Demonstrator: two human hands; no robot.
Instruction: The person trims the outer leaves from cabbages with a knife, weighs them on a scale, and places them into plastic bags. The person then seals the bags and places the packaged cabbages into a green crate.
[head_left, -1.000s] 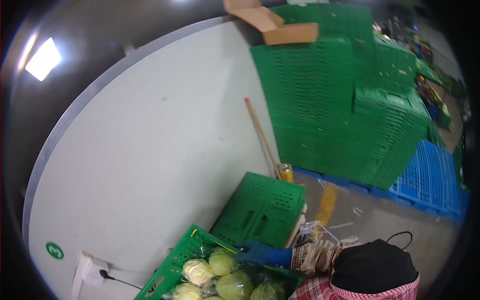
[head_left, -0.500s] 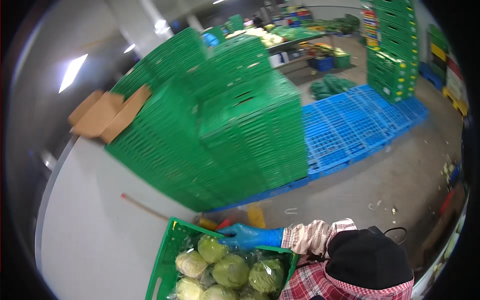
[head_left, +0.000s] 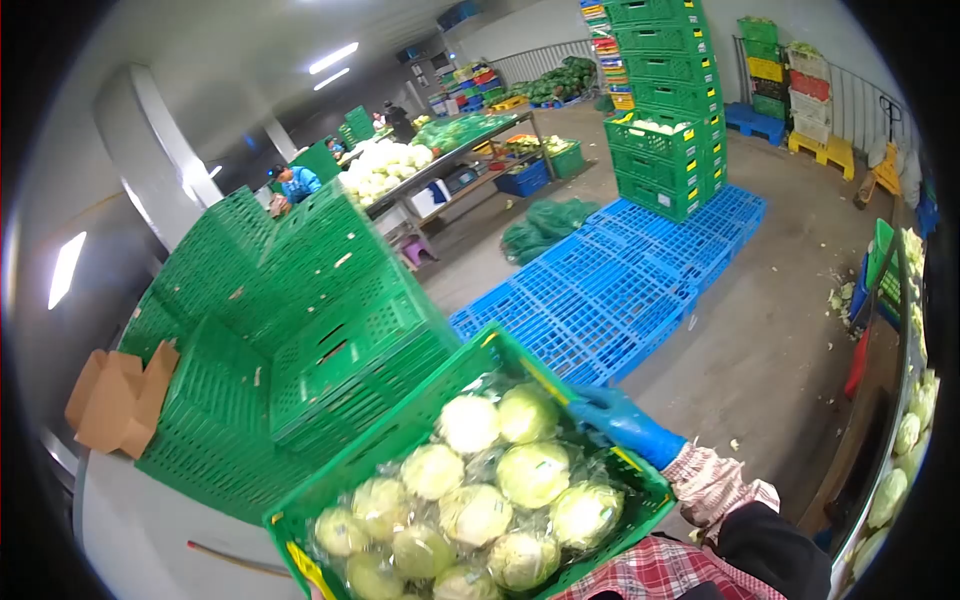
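Observation:
A green plastic crate (head_left: 400,440) full of plastic-wrapped cabbages (head_left: 530,472) is held up in front of me, tilted. My right hand (head_left: 622,424), in a blue glove with a plaid sleeve behind it, grips the crate's right rim near the far corner. My left hand is out of sight, below the crate's near left edge.
Stacked empty green crates (head_left: 290,330) stand close on the left, with a cardboard box (head_left: 115,395) beside them. Blue pallets (head_left: 620,280) lie on the floor ahead. A tall crate stack (head_left: 665,110) rises further back. A cabbage table (head_left: 400,165) and people stand behind. More cabbages (head_left: 905,440) sit at the right.
The view has swung from the wall and crate stack toward the open hall. The crate of cabbages has come up and turned with me, my right hand still on its rim.

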